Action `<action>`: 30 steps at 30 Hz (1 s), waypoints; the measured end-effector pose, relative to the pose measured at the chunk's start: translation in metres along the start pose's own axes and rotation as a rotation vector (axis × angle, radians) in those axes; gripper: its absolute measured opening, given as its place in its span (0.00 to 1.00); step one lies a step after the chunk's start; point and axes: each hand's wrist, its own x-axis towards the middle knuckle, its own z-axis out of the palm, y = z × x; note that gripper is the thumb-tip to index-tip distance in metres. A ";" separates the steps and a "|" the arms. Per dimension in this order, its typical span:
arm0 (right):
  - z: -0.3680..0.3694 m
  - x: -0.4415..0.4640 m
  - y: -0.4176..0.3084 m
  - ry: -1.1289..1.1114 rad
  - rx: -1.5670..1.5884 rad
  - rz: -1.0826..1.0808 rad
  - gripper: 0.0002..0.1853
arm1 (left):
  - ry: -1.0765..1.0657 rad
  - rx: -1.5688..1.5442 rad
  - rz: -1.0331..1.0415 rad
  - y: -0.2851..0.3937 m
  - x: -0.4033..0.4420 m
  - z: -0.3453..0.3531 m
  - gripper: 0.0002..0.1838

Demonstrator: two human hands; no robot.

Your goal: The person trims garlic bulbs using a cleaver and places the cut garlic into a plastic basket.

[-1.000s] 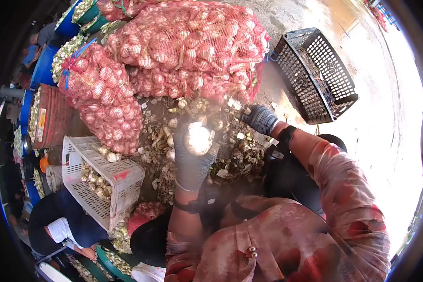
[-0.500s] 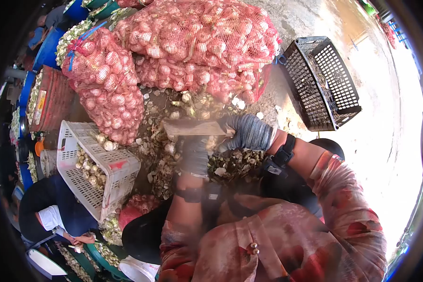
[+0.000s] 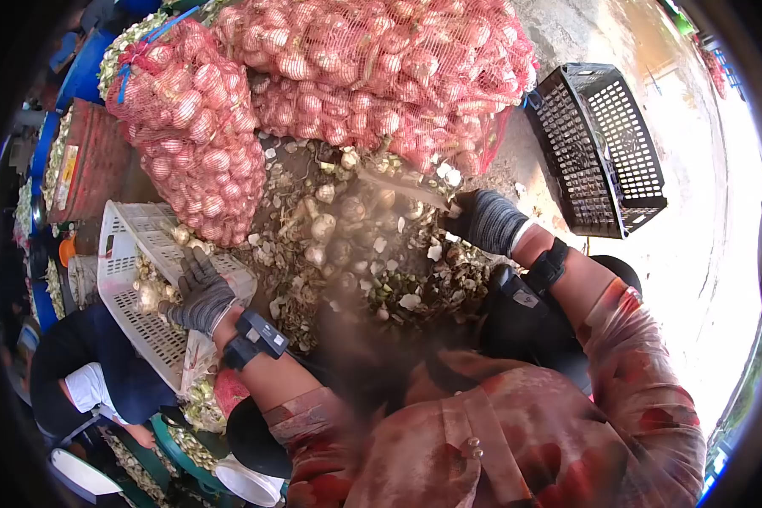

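Observation:
My left hand, in a grey work glove, reaches over the side of the white plastic crate. Its fingers are spread, and a garlic bulb lies just beyond them among other bulbs inside. Away to the right, my gloved right hand is closed round the handle of a knife. The broad blade points left and is smeared by motion. Below and left of it, loose garlic bulbs lie on the ground among peel and stem scraps.
Red mesh sacks of garlic lie ahead, and another mesh sack leans at the left. A black crate stands at the right. Another person's hand shows at lower left, near a green tub.
My left hand has moved from beside the blade to the white crate at the left, its fingers now spread. My right hand and the knife have shifted slightly right and up.

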 end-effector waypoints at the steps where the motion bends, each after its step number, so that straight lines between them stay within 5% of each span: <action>1: 0.000 0.001 -0.002 0.028 0.054 -0.018 0.24 | 0.061 -0.103 -0.081 -0.017 0.011 0.003 0.25; 5: -0.005 0.002 -0.002 0.016 0.178 0.025 0.17 | -0.549 0.980 -0.019 -0.167 0.044 -0.006 0.17; 7: -0.018 0.002 -0.008 -0.069 0.207 0.106 0.18 | -0.820 1.691 0.052 -0.211 0.042 -0.001 0.25; 13: -0.012 0.016 0.004 -0.090 0.097 0.082 0.22 | -0.787 2.509 -0.222 -0.275 0.045 0.017 0.34; 17: -0.009 0.020 0.004 -0.065 0.101 0.123 0.21 | -0.662 2.355 0.021 -0.249 0.022 0.011 0.29; 19: -0.019 0.016 -0.005 -0.061 0.140 0.146 0.19 | -0.709 1.556 -0.025 -0.232 0.013 0.008 0.26; 20: -0.022 0.015 -0.007 -0.047 0.203 0.152 0.18 | -0.714 1.563 -0.026 -0.223 0.004 0.007 0.26; 22: -0.020 0.009 -0.007 0.014 0.336 0.101 0.15 | -0.885 0.875 -0.117 -0.207 -0.022 0.011 0.27; 27: -0.014 -0.002 -0.010 0.168 0.194 -0.058 0.12 | -0.986 0.728 -0.320 -0.155 -0.085 0.031 0.25; 29: -0.014 -0.007 -0.011 0.180 0.090 -0.235 0.12 | -1.313 1.115 0.169 -0.148 -0.094 0.031 0.26; 30: -0.017 -0.015 -0.015 0.201 0.067 -0.240 0.12 | -1.447 1.369 0.628 -0.142 -0.100 0.036 0.27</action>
